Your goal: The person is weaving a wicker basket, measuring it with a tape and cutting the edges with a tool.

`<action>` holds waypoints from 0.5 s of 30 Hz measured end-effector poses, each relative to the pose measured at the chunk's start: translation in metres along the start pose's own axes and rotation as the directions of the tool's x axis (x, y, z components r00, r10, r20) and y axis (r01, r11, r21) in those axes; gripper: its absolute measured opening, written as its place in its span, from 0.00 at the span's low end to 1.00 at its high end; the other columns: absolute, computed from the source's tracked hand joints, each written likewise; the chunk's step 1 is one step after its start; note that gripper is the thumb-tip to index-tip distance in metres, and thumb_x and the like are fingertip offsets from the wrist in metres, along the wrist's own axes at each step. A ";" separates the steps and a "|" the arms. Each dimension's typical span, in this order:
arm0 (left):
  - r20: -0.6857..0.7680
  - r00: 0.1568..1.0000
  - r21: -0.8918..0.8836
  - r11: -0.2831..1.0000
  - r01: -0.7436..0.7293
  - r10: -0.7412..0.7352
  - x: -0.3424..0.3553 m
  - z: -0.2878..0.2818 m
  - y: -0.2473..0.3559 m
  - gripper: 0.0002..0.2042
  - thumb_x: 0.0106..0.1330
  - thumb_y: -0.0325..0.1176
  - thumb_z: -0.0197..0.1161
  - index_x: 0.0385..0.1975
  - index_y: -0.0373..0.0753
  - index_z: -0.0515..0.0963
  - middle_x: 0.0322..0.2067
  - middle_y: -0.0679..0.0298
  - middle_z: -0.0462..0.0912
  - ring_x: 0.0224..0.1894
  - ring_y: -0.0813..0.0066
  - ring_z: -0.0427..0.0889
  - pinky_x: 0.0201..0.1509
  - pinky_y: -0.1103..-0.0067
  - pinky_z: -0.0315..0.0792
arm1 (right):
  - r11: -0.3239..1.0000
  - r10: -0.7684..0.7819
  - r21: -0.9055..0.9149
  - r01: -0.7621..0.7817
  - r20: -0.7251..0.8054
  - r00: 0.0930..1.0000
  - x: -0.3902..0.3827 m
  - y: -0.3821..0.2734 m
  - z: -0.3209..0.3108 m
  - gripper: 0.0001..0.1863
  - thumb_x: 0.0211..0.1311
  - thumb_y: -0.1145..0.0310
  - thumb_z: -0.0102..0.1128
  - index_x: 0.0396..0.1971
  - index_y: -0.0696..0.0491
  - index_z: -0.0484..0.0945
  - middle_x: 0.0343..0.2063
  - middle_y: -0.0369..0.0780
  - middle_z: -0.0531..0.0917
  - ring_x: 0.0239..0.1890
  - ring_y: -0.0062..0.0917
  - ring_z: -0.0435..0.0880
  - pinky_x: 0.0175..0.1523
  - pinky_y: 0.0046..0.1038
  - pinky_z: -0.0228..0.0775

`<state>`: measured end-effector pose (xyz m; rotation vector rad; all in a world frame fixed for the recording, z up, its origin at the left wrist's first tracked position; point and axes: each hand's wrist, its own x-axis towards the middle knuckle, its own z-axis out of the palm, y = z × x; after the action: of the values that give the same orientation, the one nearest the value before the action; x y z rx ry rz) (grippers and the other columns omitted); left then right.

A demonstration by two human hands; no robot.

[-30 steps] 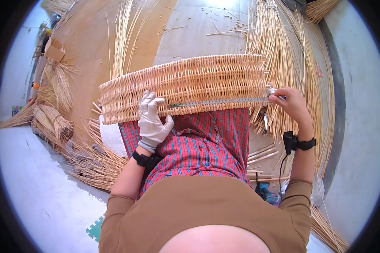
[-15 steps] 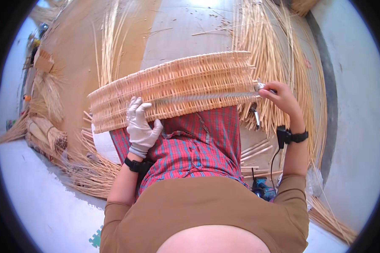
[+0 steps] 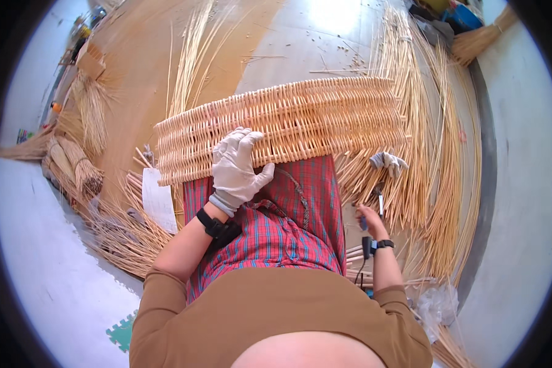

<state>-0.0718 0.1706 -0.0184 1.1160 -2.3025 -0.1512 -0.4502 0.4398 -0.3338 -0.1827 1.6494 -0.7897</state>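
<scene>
A long woven wicker panel [image 3: 313,113] lies across my lap, over red and blue checked fabric [image 3: 282,239]. My left hand [image 3: 239,165], in a pale glove, grips its lower edge left of centre, fingers curled over the weave. Low on the right, below the panel, my bare right hand [image 3: 368,218] is closed around a small blue object, too hidden to identify. Just beside it is a dark-handled tool with a white part [image 3: 381,202]. A loose pale glove [image 3: 387,162] rests on the canes under the panel's right end.
Long cane bundles cover the floor at right [image 3: 435,208], top [image 3: 190,55] and left [image 3: 80,172]. A white sheet [image 3: 159,202] lies left of my lap, a green foam mat [image 3: 121,334] at lower left, a plastic bag [image 3: 435,303] at lower right. Pale walls [image 3: 515,184] border both sides.
My right hand has left the panel's right end and dropped down. The measuring tape that stretched along the panel is gone from it. My left hand still grips the panel.
</scene>
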 end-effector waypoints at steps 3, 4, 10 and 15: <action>0.015 1.000 0.033 0.999 -0.021 0.021 0.003 0.001 0.009 0.32 0.52 0.44 0.75 0.58 0.43 0.75 0.57 0.55 0.79 0.66 0.52 0.75 0.72 0.60 0.61 | 0.996 0.091 0.000 -0.091 0.045 0.995 0.024 0.049 0.025 0.25 0.76 0.42 0.57 0.52 0.50 0.77 0.30 0.39 0.85 0.29 0.26 0.83 0.33 0.29 0.76; 0.003 1.000 0.071 0.997 -0.018 0.018 0.005 0.001 0.010 0.32 0.52 0.43 0.75 0.58 0.42 0.75 0.57 0.55 0.79 0.66 0.52 0.75 0.72 0.60 0.61 | 0.995 0.100 0.024 -0.101 0.043 0.994 0.031 0.055 0.034 0.25 0.76 0.42 0.57 0.52 0.50 0.77 0.30 0.39 0.85 0.29 0.26 0.83 0.33 0.29 0.76; -0.012 0.995 -0.003 0.995 -0.095 0.095 0.013 0.017 0.020 0.29 0.54 0.36 0.75 0.57 0.38 0.76 0.57 0.50 0.79 0.64 0.48 0.76 0.71 0.59 0.66 | 0.823 0.054 0.568 0.006 -0.089 0.995 0.052 0.091 0.042 0.27 0.75 0.38 0.56 0.52 0.48 0.70 0.35 0.41 0.83 0.35 0.31 0.86 0.35 0.37 0.83; 0.014 0.996 -0.022 0.996 -0.086 0.086 0.013 0.020 0.027 0.29 0.56 0.37 0.75 0.58 0.35 0.75 0.57 0.50 0.79 0.64 0.49 0.76 0.72 0.60 0.66 | 0.945 -0.166 -0.326 -0.023 -0.538 0.827 0.036 0.077 0.042 0.17 0.73 0.57 0.63 0.54 0.50 0.77 0.44 0.43 0.84 0.52 0.39 0.84 0.57 0.45 0.79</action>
<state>-0.1077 0.1759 -0.0202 1.0064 -2.3527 -0.1509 -0.3978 0.4620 -0.4093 -0.2599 2.3488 -0.6580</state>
